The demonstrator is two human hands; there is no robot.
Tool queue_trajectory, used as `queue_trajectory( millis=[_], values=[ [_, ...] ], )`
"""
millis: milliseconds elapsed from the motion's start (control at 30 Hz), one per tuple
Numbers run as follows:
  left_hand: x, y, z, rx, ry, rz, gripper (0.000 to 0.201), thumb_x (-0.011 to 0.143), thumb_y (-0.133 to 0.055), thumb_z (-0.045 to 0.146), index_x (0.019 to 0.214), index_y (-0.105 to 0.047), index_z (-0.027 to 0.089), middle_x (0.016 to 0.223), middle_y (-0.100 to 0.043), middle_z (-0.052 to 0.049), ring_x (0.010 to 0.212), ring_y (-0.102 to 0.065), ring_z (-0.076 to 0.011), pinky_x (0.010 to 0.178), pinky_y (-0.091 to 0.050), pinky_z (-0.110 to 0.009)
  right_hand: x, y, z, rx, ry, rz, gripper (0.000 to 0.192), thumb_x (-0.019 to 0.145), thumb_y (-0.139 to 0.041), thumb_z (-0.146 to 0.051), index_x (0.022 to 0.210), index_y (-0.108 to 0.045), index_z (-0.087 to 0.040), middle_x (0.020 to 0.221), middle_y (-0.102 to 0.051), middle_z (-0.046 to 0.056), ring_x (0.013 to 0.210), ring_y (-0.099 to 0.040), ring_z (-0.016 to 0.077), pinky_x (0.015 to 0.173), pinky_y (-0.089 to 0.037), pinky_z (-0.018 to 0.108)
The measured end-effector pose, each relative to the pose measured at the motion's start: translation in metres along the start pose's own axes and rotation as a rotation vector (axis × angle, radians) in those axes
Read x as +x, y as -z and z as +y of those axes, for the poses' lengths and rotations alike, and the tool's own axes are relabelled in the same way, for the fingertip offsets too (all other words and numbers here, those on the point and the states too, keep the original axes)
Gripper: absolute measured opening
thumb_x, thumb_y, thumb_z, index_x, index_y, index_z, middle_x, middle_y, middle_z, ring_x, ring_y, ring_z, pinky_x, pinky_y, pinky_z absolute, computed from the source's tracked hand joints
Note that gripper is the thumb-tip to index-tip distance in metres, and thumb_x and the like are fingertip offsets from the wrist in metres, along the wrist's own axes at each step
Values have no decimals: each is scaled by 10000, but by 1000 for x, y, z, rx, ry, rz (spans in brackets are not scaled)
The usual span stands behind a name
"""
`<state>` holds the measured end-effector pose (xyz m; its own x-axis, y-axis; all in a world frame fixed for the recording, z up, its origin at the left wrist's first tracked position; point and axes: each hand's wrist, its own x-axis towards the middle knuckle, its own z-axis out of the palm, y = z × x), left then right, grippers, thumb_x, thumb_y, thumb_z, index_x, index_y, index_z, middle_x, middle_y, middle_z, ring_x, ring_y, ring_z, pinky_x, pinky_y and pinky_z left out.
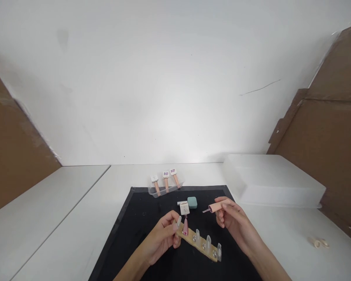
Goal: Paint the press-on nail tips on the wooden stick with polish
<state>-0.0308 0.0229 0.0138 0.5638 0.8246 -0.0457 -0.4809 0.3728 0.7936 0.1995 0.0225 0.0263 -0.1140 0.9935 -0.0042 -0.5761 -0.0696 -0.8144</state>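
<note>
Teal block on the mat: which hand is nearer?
Right, narrowly. The right hand, holding the pink brush cap, sits just right of the teal block. The left hand, gripping the nail-tip strip, is lower and to its left.

Bright, even light fills the scene, and the white wall (169,86) takes it with a soft glow strongest low down, just above the black mat (140,218). The mat stays matte, without glare. Shadows are faint: only a thin soft one lies under the white box (272,179) to the right of the mat. The view is wide-angle, so the brown boards (333,136) far left and right of the mat lean and stretch toward the corners. The picture is slightly soft overall; small things on the mat lack fine detail, and their labels are unreadable.
</note>
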Motion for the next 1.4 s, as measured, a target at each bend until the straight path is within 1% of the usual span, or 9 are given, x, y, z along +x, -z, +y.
queue_trajectory(
  millis=[133,267,467,700,900,1233,1400],
  values=[
    [-1,-1,-1,6,-3,-16,221,716,-692,297,715,-520,158,675,-627,-23,442,-430,-32,449,-279,-182,0,-1,0,-1,2,0,192,766,-691,-327,861,-677,-161,562,-535,-14,504,-428,98,460,-347,224],
    [0,3,-3,0,-10,-22,251,681,-722,309,721,-521,164,659,-638,-28,436,-430,-38,439,-276,-182,-1,0,0,1,3,-8,177,784,-673,-314,869,-672,-158,567,-532,-14,510,-429,100,465,-347,225],
    [0,6,-4,-1,-9,-26,254,658,-741,306,728,-540,166,639,-624,-14,445,-436,-44,437,-274,-183,0,1,1,1,2,-17,168,791,-666,-304,875,-668,-158,572,-533,-14,508,-427,98,462,-344,224],
    [-2,5,-4,8,-5,-42,235,656,-742,297,718,-553,171,612,-589,1,471,-429,-60,434,-251,-193,0,0,1,-2,2,-19,169,796,-661,-308,877,-668,-160,582,-532,-12,517,-431,99,468,-348,225],
    [-3,5,-3,14,0,-34,242,653,-742,309,720,-555,171,610,-560,13,471,-412,-56,439,-234,-200,0,-1,0,-3,2,-24,167,804,-653,-303,885,-666,-158,585,-527,-13,521,-434,100,470,-348,224],
    [-2,9,-5,16,8,-22,237,661,-735,310,730,-555,173,610,-520,27,503,-443,-64,438,-228,-196,-1,-3,-1,-12,2,-17,170,790,-664,-312,870,-669,-162,579,-525,-16,516,-427,104,469,-341,229],
    [-2,9,-5,20,7,-20,246,664,-732,317,727,-544,170,617,-544,13,514,-462,-72,440,-228,-198,-2,-5,-1,-14,1,-7,177,779,-675,-318,865,-670,-164,574,-520,-16,513,-422,109,468,-335,234]
  ],
)
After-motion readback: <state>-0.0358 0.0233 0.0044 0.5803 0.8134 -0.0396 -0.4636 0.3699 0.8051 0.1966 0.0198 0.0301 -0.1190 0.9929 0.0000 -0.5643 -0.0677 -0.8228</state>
